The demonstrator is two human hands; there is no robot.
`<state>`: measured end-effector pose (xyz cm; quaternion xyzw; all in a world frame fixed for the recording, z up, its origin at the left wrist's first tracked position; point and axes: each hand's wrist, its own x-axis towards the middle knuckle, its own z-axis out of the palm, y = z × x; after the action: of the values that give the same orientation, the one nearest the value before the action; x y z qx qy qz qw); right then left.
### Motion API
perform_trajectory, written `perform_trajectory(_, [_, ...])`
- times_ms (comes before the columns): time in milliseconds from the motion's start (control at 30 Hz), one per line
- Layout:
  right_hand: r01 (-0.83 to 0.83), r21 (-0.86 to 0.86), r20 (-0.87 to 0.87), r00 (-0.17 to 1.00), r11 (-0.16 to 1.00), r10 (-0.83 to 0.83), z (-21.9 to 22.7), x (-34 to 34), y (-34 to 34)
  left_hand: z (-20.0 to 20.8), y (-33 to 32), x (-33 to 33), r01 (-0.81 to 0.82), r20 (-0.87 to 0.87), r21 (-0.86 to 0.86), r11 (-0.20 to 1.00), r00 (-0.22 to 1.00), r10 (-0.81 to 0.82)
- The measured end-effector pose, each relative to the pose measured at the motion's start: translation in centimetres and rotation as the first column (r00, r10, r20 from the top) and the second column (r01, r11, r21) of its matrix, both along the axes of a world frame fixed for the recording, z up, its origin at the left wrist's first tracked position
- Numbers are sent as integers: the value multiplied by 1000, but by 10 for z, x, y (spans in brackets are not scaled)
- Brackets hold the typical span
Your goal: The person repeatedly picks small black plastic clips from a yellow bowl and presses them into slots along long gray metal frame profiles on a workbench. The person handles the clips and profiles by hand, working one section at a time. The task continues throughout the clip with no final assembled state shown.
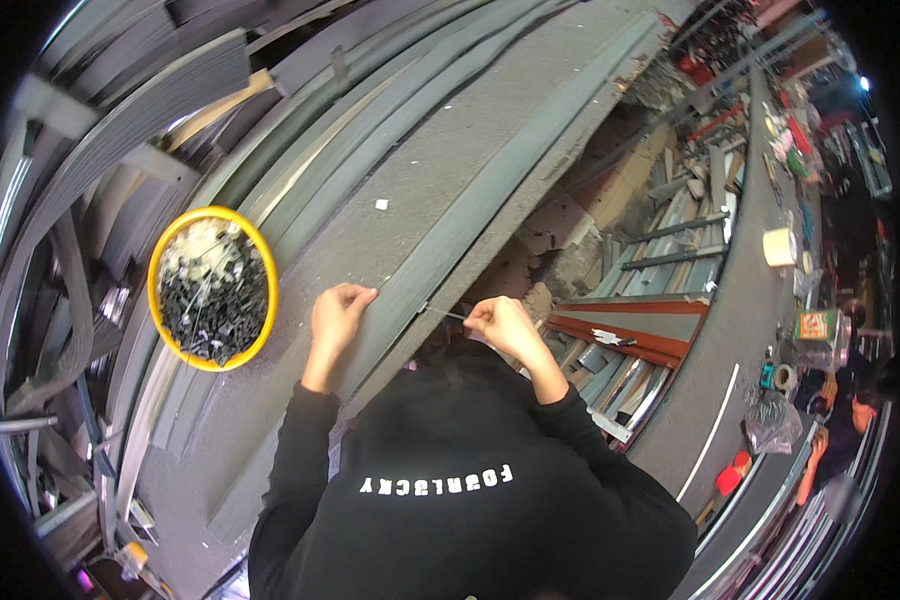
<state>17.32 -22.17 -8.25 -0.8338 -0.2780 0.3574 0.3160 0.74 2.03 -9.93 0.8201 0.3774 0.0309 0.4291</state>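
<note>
My left hand is closed in a pinch at the near side of a long grey-green strip on the bench. Whatever lies between its fingertips is too small to make out. In my right hand, thumb and fingers grip the end of a thin metal rod. The rod points left, its far tip over the bench's edge beside the strip. To the left stands a round tub with a yellow rim, filled with small black pieces and whitish ones.
Long grey profiles are stacked at the left and back. Right of the bench, more strips lie in a reddish-brown frame. A second grey bench carries a tape roll and a clear plastic bag. Another person's arm shows far right.
</note>
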Motion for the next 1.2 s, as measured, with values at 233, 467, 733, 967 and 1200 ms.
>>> perform_trajectory(233, [191, 412, -424, 905, 891, 2, -1, -24, 64, -1, -24, 8, -94, 80, 278, 956, 994, 74])
perform_trajectory(467, [426, 383, -756, 654, 820, 13, 1, -37, 104, 14, -50, 6, -98, 176, 355, 930, 984, 36])
perform_trajectory(733, [518, 295, -831, 554, 803, -52, 5, -30, 90, 59, -57, 8, -167, 260, 262, 951, 961, 97])
perform_trajectory(967, [508, 291, -826, 562, 810, -56, -5, -26, 82, 70, -33, 17, 38, 135, -100, 994, 991, -24])
perform_trajectory(1200, [660, 325, -879, 474, 677, -40, -20, -37, 81, 57, -47, 14, 4, 300, -93, 996, 954, 24])
